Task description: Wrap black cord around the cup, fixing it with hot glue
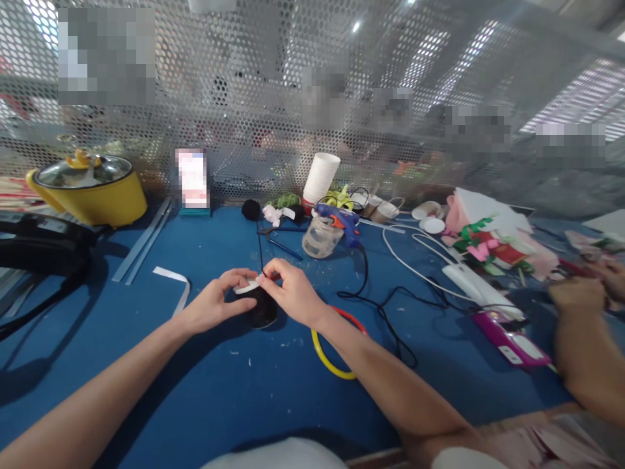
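Note:
My left hand (215, 301) and my right hand (289, 292) meet over a small round black object with a white top (260, 307) on the blue table (205, 384). My left fingers curl round its left side. With my right fingers I pinch a black yarn strand (259, 251) at the object's top edge; the strand runs back to a black yarn ball (250, 209). A yellow and red ring (326, 355) lies under my right forearm.
A blue glue gun (344, 221) with a black cord (385, 312), a clear jar (319, 238), stacked white cups (319, 177) and craft scraps stand behind. A yellow pot (90, 189) and black bag (39, 251) sit left. Another person's hand (581, 296) works at right, near a pink case (510, 339).

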`<state>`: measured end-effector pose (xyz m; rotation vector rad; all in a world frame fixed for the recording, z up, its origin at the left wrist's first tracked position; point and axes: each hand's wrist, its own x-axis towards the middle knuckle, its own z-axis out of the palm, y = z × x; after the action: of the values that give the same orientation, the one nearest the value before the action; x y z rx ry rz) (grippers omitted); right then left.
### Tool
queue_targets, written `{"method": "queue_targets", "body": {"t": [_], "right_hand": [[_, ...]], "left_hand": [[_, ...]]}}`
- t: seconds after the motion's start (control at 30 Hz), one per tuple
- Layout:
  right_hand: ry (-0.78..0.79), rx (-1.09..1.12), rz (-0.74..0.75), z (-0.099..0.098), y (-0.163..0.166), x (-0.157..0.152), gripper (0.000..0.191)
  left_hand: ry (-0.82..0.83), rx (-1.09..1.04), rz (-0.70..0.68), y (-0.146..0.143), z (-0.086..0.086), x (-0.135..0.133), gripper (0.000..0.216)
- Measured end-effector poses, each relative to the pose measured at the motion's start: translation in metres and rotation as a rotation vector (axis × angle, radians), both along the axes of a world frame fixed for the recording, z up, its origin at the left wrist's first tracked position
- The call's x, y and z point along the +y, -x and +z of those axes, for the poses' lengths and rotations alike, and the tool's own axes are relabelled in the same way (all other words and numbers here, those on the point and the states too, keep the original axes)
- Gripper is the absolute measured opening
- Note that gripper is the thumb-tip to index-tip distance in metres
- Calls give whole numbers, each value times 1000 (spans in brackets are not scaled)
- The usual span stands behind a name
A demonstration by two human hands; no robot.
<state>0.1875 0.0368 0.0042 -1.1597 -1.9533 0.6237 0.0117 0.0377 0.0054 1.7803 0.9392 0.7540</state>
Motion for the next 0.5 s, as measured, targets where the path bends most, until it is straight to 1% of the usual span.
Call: {"method": "queue_targets", "body": {"t": [0.1,0.2,0.3,0.5], "right_hand": [[-21,8,18,0,0,-2,12],[34,61,54,3,-1,-1,11],[79,90,60,4,-2,0,10],[-6,43,54,2,-1,0,11]], "left_hand": [[-44,40,45,-3,1,-2,14],[-40,45,44,-3,2,-2,15],[-26,38,38,0,1,-1,17],[-5,46,34,-1,1,-1,15]]}}
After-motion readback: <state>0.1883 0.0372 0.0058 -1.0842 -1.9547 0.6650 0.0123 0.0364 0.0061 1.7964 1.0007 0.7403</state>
